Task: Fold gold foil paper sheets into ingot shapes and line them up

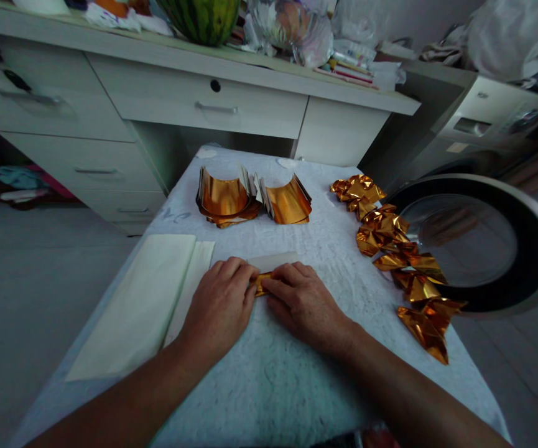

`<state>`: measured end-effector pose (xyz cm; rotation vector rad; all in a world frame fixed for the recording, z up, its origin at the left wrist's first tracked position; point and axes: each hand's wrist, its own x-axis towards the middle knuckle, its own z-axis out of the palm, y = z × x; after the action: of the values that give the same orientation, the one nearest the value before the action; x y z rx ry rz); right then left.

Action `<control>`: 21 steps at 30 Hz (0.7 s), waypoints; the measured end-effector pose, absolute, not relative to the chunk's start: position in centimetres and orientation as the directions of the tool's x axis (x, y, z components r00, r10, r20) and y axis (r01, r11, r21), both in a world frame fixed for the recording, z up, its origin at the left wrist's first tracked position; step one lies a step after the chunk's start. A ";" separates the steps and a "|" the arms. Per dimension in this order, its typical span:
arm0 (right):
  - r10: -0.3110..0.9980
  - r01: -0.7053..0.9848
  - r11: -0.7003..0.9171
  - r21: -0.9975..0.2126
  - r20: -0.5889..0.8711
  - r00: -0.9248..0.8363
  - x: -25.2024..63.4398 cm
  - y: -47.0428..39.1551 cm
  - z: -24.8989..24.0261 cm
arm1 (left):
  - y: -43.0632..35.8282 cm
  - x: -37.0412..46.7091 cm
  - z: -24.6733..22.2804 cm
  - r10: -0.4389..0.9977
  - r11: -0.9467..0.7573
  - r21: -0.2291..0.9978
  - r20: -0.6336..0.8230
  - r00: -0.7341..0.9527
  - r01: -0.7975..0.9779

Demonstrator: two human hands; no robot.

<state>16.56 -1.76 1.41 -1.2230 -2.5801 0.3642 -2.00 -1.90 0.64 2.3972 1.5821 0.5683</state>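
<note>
Both hands meet over a small gold foil sheet with a pale paper edge (pixel 262 284) on the cloth-covered table (pixel 269 373). My left hand (pixel 224 298) has its fingers pressed together on the sheet's left end. On the right end, my right hand (pixel 302 302) holds the foil with its fingers bent. Most of the sheet is hidden under the fingers; its whitish part (pixel 273 260) shows just beyond them. Farther back lie two curved stacks of gold foil sheets, a left one (pixel 226 196) and a right one (pixel 289 200).
Pale paper sheets (pixel 142 298) lie on the left of the table. Crumpled, folded gold foil pieces (pixel 380 230) run down the right edge. An open washing machine door (pixel 474 242) stands beside them. Behind, a white desk (pixel 170 93) carries a watermelon (pixel 203 18) and plastic bags (pixel 292 31).
</note>
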 end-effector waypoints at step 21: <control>0.885 0.762 0.455 -0.462 0.138 -0.445 15.5 -0.8 0.5 | -5.6 -2.7 -1.2 0.646 -0.676 -0.180 0.321 0.693 0.714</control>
<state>15.45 -0.80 0.49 -1.3941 -2.3505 0.4760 -2.73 -5.56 -1.20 3.1556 1.3008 0.4028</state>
